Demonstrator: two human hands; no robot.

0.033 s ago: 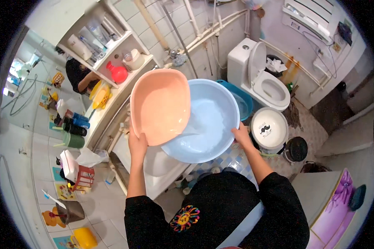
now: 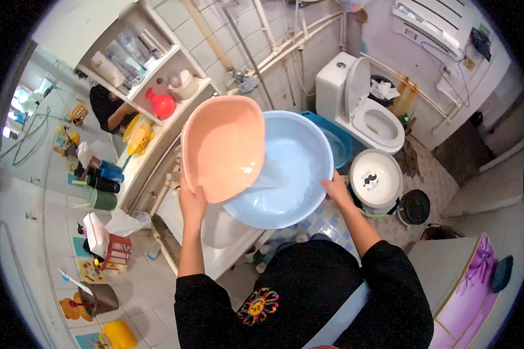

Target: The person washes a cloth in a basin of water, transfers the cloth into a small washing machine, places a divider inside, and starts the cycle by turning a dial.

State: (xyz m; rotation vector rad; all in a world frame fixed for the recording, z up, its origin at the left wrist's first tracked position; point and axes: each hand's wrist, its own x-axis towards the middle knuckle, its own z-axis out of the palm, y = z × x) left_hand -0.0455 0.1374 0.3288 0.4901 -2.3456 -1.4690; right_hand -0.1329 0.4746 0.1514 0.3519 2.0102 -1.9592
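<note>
My left hand [image 2: 193, 201] is closed on the near left rim of a peach plastic basin [image 2: 221, 145]. That basin tilts to the right, its lower right edge over the left part of a larger round light-blue basin [image 2: 300, 157]. Wet glints show near the peach basin's edge, and a pale streak runs below it inside the blue one. Whether this is flowing water I cannot make out. With my right hand [image 2: 335, 188] I grip the right rim of the blue basin, thumb on top and the fingers mostly hidden. A white sink [image 2: 209, 232] lies partly beneath both basins.
A shelf unit [image 2: 151, 72] with bottles and a red vessel [image 2: 162, 103] stands beyond my left hand. To the right are a white toilet [image 2: 378, 125], a teal tub [image 2: 340, 145], a white basin [image 2: 376, 177] and a black bucket [image 2: 414, 207] on the tiled floor.
The view has shifted very slightly, so the surroundings sit a little further left. Glints near the peach basin's lower edge look brighter. Both hands keep their grips.
</note>
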